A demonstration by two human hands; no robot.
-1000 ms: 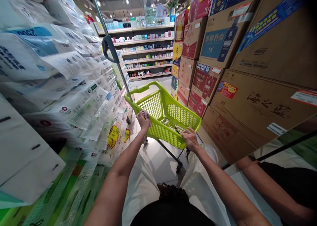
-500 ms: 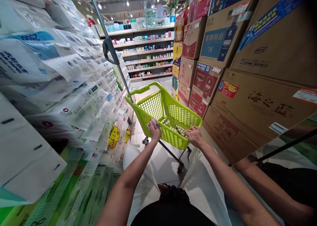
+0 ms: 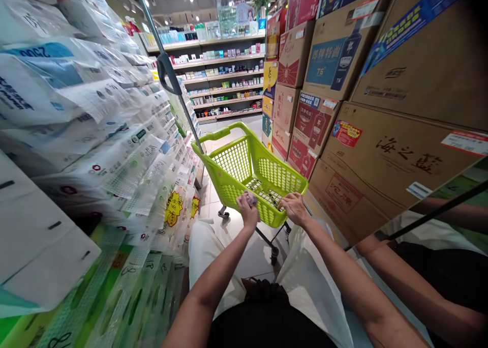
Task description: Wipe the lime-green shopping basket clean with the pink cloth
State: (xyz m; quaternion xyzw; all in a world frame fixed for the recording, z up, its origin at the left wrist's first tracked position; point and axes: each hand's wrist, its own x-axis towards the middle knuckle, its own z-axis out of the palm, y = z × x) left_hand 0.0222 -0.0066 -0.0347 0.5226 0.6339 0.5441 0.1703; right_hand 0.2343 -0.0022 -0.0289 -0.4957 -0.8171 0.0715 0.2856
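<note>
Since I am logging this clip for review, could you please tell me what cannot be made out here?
Head view: crumpled thing in the left hand, mostly enclosed by it; kind unclear.
Head view: grip of the right hand on the green basket rim, hidden by its back.
Head view: far shelf goods, too small.
Head view: print on the packs at left, blurred.

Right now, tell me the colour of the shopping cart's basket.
The basket is lime green, clearest in the head view.
</note>
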